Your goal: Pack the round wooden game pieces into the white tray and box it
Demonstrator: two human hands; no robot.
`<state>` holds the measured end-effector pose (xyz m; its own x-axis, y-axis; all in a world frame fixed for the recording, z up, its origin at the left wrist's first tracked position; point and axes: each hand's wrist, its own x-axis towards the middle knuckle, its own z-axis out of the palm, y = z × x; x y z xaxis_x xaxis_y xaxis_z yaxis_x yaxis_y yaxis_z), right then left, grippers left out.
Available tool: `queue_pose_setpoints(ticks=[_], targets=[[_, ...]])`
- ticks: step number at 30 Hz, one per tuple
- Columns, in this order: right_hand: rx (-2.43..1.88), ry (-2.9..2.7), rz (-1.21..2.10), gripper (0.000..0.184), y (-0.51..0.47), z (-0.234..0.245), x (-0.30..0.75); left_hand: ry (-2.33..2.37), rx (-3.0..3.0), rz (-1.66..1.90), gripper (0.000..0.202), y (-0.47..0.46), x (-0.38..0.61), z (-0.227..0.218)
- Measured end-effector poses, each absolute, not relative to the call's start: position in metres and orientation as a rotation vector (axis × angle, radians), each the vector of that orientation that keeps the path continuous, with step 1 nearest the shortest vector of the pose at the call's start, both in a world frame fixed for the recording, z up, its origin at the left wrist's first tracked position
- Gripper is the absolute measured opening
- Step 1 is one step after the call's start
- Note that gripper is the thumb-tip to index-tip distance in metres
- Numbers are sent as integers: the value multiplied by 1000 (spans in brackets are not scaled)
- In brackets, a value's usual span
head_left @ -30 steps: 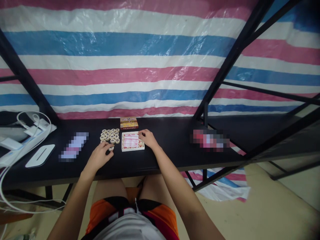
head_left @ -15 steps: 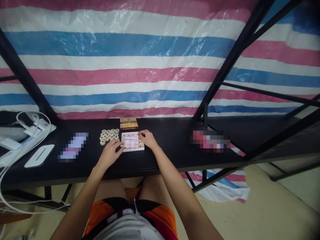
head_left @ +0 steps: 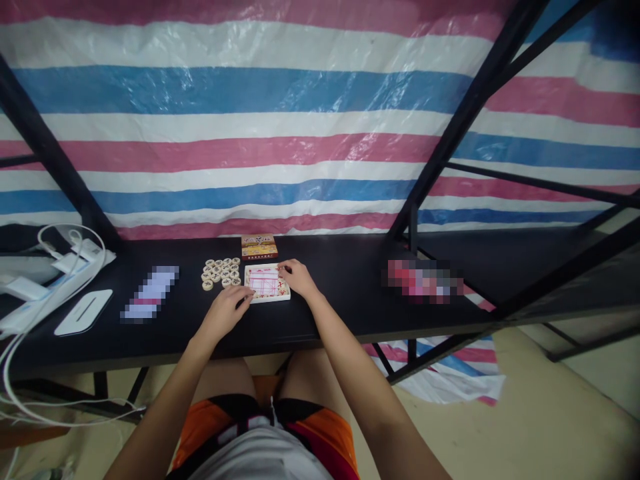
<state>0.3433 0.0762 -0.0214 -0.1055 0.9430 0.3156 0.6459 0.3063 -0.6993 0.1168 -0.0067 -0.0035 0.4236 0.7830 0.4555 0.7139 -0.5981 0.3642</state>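
Note:
On the black table sits a shallow white box [head_left: 271,299], with a folded sheet of white paper with a pink grid [head_left: 263,283] lying in it. Round Chinese chess pieces with red characters [head_left: 281,285] show around the paper. My left hand [head_left: 229,309] is at the box's lower left corner, fingers curled and their tips over the rim; what they hold, if anything, is hidden. My right hand [head_left: 299,277] reaches the upper right corner, thumb and fingers pinched there; I cannot make out what is between them. Loose Chinese chess pieces with dark characters [head_left: 217,271] lie in rows left of the box.
Behind the white box stands a brown and yellow printed carton [head_left: 259,247]. To the left lie a blurred pale item [head_left: 151,293], a white flat device [head_left: 84,312] and white cables [head_left: 80,233]. A blurred red and dark item [head_left: 423,280] lies right. Black frame posts [head_left: 453,140] cross in front of striped sheeting.
My left hand has moved slightly right, its fingertips now further over the box's corner. My right hand stays at the upper right corner. The whole view has shifted slightly.

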Motion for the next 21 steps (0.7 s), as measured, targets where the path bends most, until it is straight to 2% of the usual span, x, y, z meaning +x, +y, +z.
queue_pose_setpoints(ticks=[21], targets=[[-1432, -1836, 503, 20, 75, -20, 344, 1416, 2473, 857, 25, -12, 116, -4]])
